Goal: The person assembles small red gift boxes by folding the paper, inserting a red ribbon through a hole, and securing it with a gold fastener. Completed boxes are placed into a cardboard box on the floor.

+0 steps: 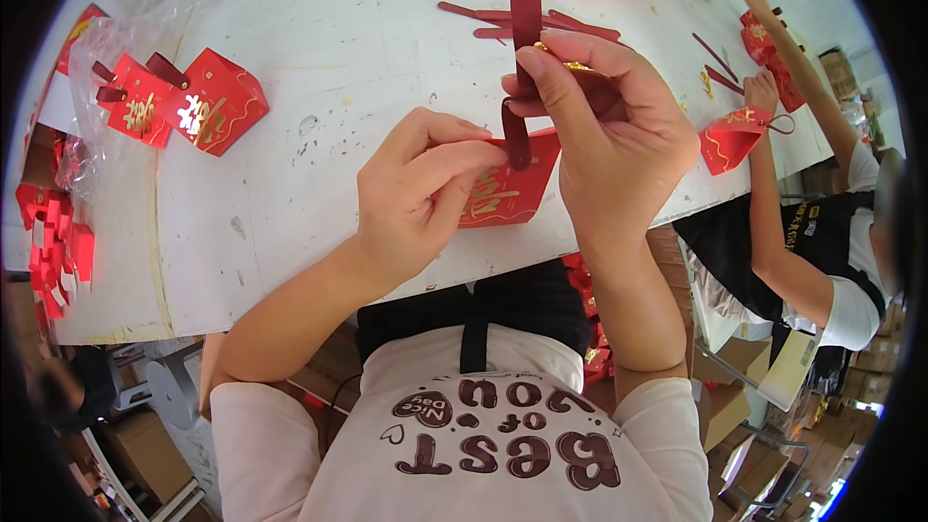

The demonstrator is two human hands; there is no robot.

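Fingertips (pixel 486 152) of the left hand (pixel 411 188) draw together, nearest the strap's lower end; hold cannot be told | red box (pixel 527 198) sits below, between both hands | dark red strap (pixel 525 5) runs lengthwise away from the wearer | right hand (pixel 623 130) pinches the strap midway, thumb against fingers
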